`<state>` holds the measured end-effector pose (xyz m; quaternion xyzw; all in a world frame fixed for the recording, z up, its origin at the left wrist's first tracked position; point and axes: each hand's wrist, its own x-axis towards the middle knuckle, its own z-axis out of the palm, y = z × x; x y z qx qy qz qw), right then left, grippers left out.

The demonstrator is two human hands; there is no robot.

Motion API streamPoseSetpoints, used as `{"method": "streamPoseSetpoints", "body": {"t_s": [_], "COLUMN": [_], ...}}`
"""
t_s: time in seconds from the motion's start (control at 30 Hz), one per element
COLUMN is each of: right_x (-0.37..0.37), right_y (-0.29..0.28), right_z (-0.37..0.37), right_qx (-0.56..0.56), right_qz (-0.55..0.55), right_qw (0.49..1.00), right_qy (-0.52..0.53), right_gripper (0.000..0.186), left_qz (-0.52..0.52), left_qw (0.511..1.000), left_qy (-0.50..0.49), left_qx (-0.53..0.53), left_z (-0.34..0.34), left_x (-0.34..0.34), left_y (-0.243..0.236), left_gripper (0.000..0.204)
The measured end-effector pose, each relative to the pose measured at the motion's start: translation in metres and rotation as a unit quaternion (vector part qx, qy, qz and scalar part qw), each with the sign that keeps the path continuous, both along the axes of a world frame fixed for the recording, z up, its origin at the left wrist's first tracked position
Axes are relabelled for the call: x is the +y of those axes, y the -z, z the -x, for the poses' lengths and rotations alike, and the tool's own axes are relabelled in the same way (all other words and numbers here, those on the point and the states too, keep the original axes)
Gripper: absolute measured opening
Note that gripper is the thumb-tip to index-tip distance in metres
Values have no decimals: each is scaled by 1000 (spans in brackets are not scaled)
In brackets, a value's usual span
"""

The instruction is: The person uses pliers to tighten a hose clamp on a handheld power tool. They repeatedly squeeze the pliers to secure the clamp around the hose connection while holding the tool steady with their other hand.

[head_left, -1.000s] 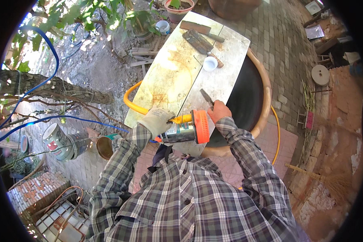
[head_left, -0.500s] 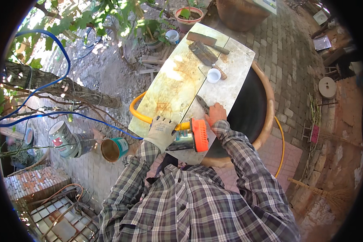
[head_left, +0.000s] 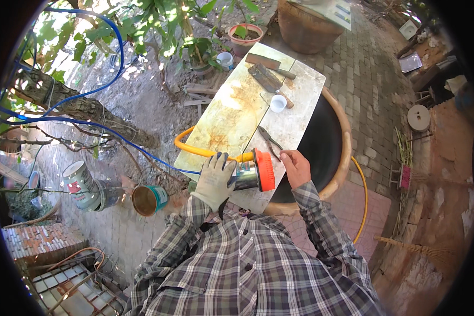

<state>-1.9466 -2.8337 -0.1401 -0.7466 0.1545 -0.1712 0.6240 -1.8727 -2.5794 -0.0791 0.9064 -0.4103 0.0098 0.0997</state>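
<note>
A pump lies on its side near the board's front edge, with a silver body [head_left: 246,176], a red-orange slotted base [head_left: 264,169] and a yellow hose [head_left: 188,149] at its top. My left hand [head_left: 216,181], in a pale glove with dark fingertips, grips the pump's left end. My bare right hand [head_left: 297,167] is right of the base, thumb and fingers pinched together; what is between them, if anything, is hidden. Just beyond those fingertips, pliers [head_left: 269,139] lie on the board with their handles spread. Whether the fingers touch a handle end is unclear.
The pale board [head_left: 208,124] partly covers a large dark-bellied vat [head_left: 345,131]. On it are a cleaver [head_left: 263,61], a rusty trowel [head_left: 265,78] and a white cup [head_left: 278,103]. Left stand a green bucket [head_left: 159,194] and a white one [head_left: 78,181]; a blue hose [head_left: 134,145] runs through branches.
My right hand has drawn back toward the right, off the pliers, uncovering their handles. My left hand has shifted off the hose fitting onto the pump's end. The view has shifted slightly.
</note>
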Motion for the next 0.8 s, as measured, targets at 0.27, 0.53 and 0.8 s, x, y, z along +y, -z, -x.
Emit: {"method": "streamPoseSetpoints", "body": {"t_s": [0.27, 0.53, 0.8], "right_x": [127, 238, 244], "right_y": [-213, -339, -378], "right_z": [-17, 30, 66], "right_qx": [-54, -342, -236], "right_qz": [483, 439, 484], "right_qw": [809, 659, 612], "right_qy": [-330, -506, -579], "right_gripper": [3, 5, 8], "left_qz": [38, 87, 169], "left_qw": [997, 994, 982], "left_qy": [54, 53, -29], "left_qx": [32, 29, 78], "left_z": [22, 44, 54], "left_x": [51, 77, 101], "left_y": [62, 23, 33], "left_gripper": [54, 44, 44]}}
